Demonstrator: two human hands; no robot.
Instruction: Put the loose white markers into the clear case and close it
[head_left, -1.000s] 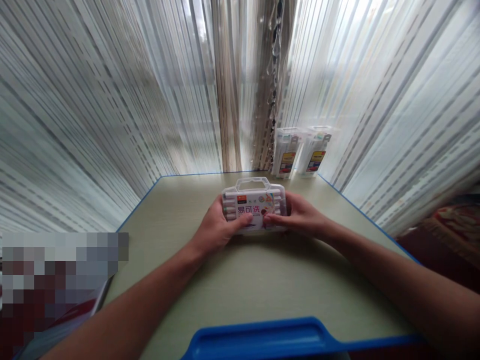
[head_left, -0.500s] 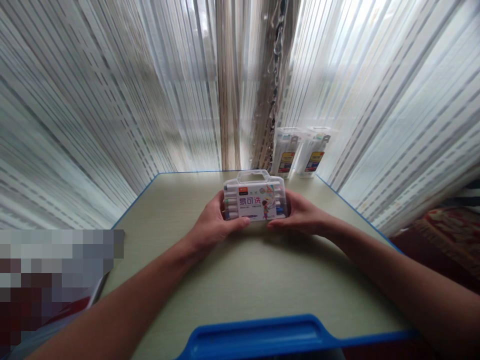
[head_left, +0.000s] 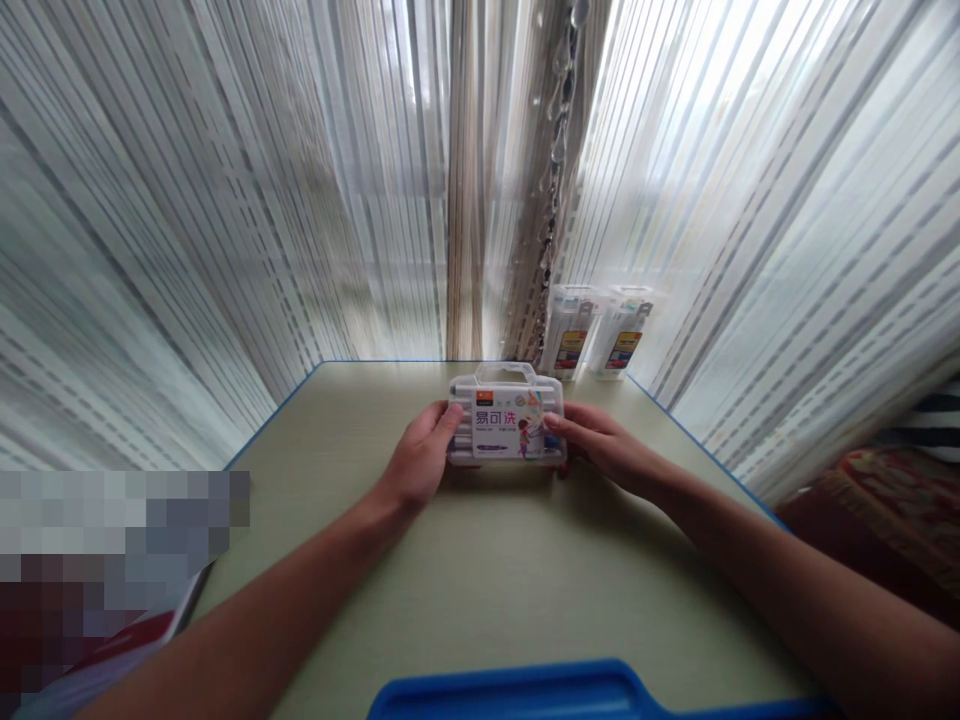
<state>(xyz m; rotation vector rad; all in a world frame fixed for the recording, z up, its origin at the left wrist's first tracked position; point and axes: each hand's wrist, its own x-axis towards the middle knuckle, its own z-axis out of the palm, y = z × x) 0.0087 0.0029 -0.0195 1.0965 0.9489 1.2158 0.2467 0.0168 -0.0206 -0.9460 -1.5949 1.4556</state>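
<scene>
A clear plastic marker case (head_left: 506,425) with a carry handle on top is held upright above the table, its printed white label facing me. Several markers show through its sides. My left hand (head_left: 427,447) grips the case's left end, thumb on the front. On the right end, my right hand (head_left: 596,437) has its thumb pressed to the front too. The other fingers of both hands are mostly hidden behind and under the case.
Two clear cases, a left one (head_left: 571,335) and a right one (head_left: 622,335), stand at the table's back right, against striped curtains (head_left: 360,180). The pale table (head_left: 480,580) has a blue edge and a blue tray (head_left: 517,690) in front. A patterned cloth (head_left: 900,500) lies at right.
Both thumbs have moved from the case's bottom edge up onto its front near the ends. The view has tilted slightly, so everything sits lower in the picture.
</scene>
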